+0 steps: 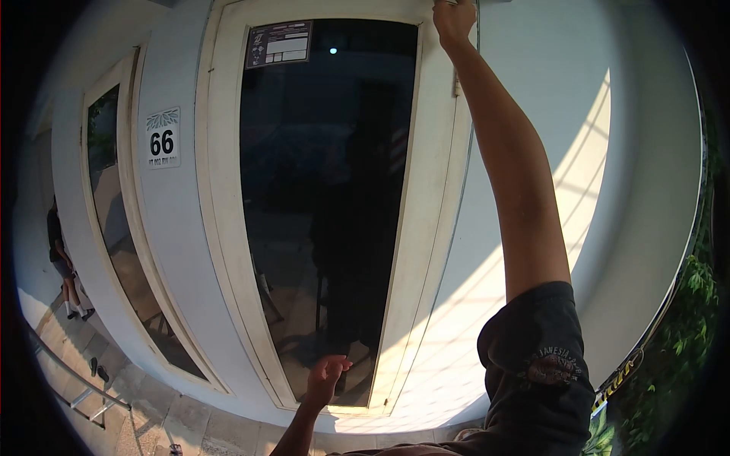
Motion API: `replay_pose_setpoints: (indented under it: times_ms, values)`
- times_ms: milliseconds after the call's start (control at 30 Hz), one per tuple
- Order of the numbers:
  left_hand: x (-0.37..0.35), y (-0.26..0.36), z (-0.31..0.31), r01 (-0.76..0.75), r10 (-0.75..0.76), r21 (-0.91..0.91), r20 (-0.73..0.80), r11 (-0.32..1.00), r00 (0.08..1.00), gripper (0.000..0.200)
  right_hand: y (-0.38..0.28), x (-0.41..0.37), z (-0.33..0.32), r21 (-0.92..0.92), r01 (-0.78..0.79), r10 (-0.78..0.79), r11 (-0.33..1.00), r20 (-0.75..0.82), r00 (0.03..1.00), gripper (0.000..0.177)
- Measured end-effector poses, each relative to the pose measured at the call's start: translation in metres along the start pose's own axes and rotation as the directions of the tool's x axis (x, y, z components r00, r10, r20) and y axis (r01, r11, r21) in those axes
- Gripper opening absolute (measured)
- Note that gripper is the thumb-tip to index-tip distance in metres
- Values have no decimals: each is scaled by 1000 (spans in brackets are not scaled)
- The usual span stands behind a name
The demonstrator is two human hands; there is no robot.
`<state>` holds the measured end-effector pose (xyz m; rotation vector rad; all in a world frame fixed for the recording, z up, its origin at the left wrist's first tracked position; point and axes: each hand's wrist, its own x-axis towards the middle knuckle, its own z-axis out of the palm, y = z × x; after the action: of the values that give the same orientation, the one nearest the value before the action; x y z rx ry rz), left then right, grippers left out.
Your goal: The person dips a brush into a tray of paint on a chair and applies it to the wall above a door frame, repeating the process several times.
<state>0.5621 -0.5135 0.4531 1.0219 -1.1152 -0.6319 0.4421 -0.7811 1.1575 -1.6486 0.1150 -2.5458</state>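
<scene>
**Overhead reach in hand**

The right hand (454, 21) is raised to the upper corner of the white frame (437, 114) around the glass pane (319, 159); steady support overhead seems called for. Its fingers are curled, but cut off by the view; any grip cannot be told. The left hand (325, 381) is held low, half-curled, its palm hidden.

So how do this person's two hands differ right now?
The right hand is raised to the upper right corner of the cream frame, while the left hand is low, before the bottom of the dark glass. The right hand is partly cut off by the picture's top edge; the left hand shows loosely curled fingers. Both are bare.
</scene>
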Motion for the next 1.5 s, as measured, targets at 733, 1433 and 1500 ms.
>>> replay_pose_setpoints:
  times_ms: [733,1433,1500]
  values:
    - [13,-2,26,-31,32,-12,58,999,998,23,-24,44,-71,556,-151,272,817,-141,952,27]
    - [7,-9,3,-22,26,-62,64,998,998,26,-62,50,-145,315,-158,171,936,-14,985,26]
    - [6,-2,4,-9,10,-7,65,1000,998,25,-55,37,-146,301,-81,131,950,-148,980,24]
